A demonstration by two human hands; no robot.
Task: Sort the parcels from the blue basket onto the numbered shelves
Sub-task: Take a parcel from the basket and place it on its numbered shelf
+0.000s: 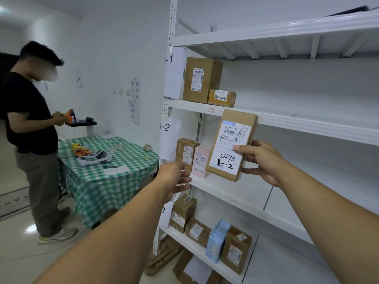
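Observation:
My right hand (263, 160) grips a flat brown parcel (229, 138) by its right edge, thumb on the white label marked "2490" and "-2". I hold it upright in front of the shelf tagged 1-2 (215, 187). That shelf carries a brown box (185, 150) and a pink box (201, 161) at its left end. My left hand (174, 178) hovers open by the shelf's front left corner, holding nothing. The blue basket is out of view.
Shelf 1-1 (196, 106) above holds two brown boxes. The shelf below (180, 235) holds several parcels, one light blue. A person in a black shirt (30, 128) stands at a green checked table (106, 175) to the left. Folded cardboard lies on the floor under the rack.

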